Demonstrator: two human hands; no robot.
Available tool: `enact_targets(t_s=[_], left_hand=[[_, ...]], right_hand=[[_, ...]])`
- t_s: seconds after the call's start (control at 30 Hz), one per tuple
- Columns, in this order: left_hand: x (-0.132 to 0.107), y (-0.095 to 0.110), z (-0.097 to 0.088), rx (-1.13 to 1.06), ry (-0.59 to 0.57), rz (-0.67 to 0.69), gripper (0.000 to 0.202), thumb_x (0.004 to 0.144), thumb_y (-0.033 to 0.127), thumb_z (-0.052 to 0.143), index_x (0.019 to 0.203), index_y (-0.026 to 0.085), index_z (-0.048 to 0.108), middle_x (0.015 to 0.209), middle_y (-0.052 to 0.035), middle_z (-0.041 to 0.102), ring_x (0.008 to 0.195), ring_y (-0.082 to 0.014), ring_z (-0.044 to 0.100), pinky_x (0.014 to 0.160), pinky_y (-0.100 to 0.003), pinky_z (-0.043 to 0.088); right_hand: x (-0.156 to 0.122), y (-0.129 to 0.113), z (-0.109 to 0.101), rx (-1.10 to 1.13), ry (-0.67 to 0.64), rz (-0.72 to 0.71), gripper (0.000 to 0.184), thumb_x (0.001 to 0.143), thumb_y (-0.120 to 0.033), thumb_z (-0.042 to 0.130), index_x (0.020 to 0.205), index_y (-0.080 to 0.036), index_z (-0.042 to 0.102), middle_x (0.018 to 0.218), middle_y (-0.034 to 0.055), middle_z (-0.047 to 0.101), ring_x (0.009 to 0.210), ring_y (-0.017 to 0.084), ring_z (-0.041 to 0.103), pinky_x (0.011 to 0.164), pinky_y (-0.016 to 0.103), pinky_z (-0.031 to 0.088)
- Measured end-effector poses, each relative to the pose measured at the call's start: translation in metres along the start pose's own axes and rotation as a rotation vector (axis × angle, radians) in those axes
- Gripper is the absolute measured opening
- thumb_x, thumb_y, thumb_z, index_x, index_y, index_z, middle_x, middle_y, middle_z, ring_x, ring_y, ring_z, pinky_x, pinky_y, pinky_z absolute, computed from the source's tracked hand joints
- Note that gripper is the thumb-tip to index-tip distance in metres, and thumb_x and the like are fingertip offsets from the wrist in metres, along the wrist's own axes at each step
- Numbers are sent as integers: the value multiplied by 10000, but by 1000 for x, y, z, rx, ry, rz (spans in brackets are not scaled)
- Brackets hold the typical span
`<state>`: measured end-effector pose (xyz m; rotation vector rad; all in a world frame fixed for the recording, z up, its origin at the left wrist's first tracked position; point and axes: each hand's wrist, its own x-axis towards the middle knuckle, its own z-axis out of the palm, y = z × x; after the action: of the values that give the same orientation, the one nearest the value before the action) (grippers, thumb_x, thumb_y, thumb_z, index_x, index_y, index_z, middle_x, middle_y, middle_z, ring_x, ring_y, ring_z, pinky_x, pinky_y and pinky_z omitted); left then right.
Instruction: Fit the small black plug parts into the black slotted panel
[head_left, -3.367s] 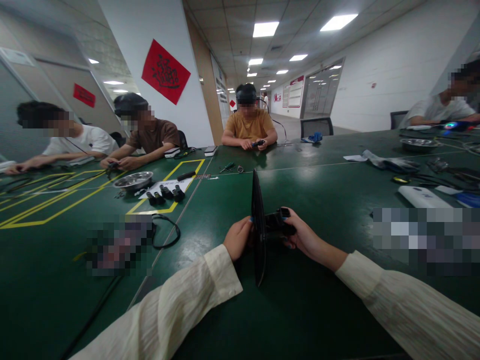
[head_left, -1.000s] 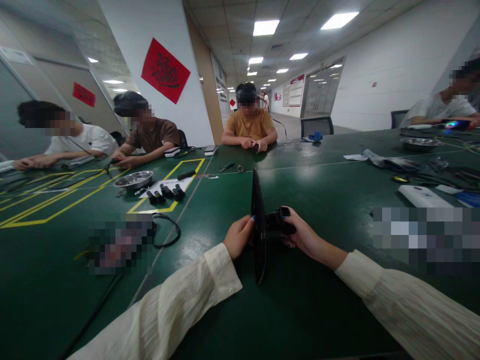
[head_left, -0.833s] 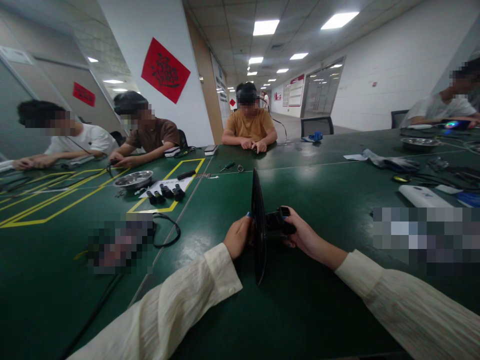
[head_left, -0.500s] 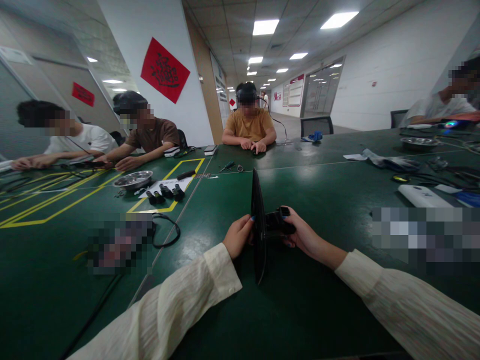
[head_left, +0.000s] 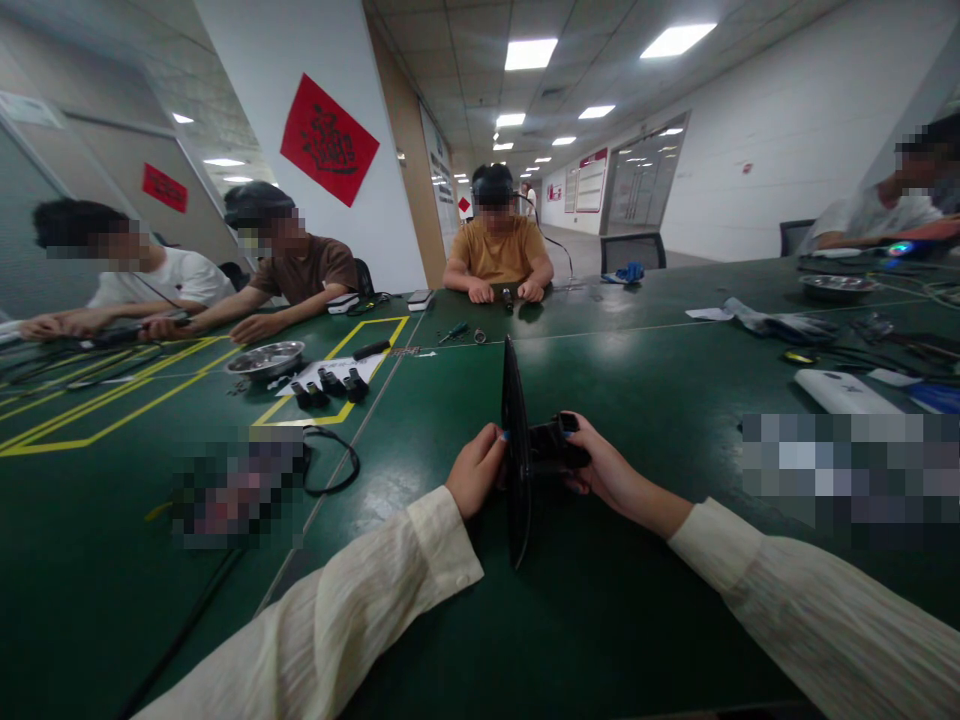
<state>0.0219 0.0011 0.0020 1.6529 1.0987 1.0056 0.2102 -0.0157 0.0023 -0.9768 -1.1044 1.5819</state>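
Note:
A thin black panel (head_left: 516, 470) stands upright, seen almost edge-on, above the green table in front of me. From its right side a black bracket-like block (head_left: 553, 445) sticks out; its exact kind I cannot make out. My left hand (head_left: 478, 468) is closed at the panel's left face, thumb against it, other fingers partly hidden. On the other side, my right hand (head_left: 604, 465) wraps round the outer end of the black block, thumb on top.
The green table (head_left: 637, 370) carries a steel bowl (head_left: 274, 360), several black cylindrical parts (head_left: 330, 385) on paper, and a looped black cable (head_left: 352, 470) at left. A white device (head_left: 847, 392) and a plastic bag (head_left: 784, 322) lie at right. A co-worker (head_left: 496, 245) sits opposite.
My hands and the black panel keep their place. Across the table, the co-worker's hands have moved apart, with a small dark object between them. A left co-worker's hand has shifted left.

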Motion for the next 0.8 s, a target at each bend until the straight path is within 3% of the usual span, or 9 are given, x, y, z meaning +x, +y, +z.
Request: enact_targets(t_s=[0.1, 0.4, 0.6, 0.8], left_hand=[[-1, 4, 0, 10, 10, -2, 291, 799, 459, 486, 825, 174, 536, 565, 37, 519, 582, -139, 507, 609, -256, 418], [0, 15, 2, -6, -24, -78, 393, 756, 520, 467, 588, 165, 490, 500, 21, 438, 472, -118, 422, 468, -243, 353], [0, 11, 1, -62, -11, -89, 347, 707, 509, 527, 626, 175, 480, 502, 37, 427, 492, -117, 422, 476, -238, 347], [0, 9, 1, -42, 4, -36, 383, 767, 537, 464, 664, 171, 510, 521, 27, 455, 491, -122, 429, 495, -251, 356]], right_hand=[[0, 0, 0, 4, 7, -5, 372, 708, -363, 460, 1051, -256, 364, 689, -44, 491, 438, 90, 461, 314, 170, 273], [0, 0, -2, 10, -8, -4, 365, 725, -359, 455, 1066, -265, 361, 718, -39, 487, 459, 92, 474, 327, 174, 276], [-1, -1, -2, 4, -2, -5, 360, 734, -357, 455, 1069, -259, 366, 737, -29, 501, 472, 93, 483, 333, 174, 271], [-1, -2, -1, -7, 8, 14, 382, 714, -362, 452, 1069, -262, 354, 704, -39, 487, 454, 93, 470, 327, 173, 265]])
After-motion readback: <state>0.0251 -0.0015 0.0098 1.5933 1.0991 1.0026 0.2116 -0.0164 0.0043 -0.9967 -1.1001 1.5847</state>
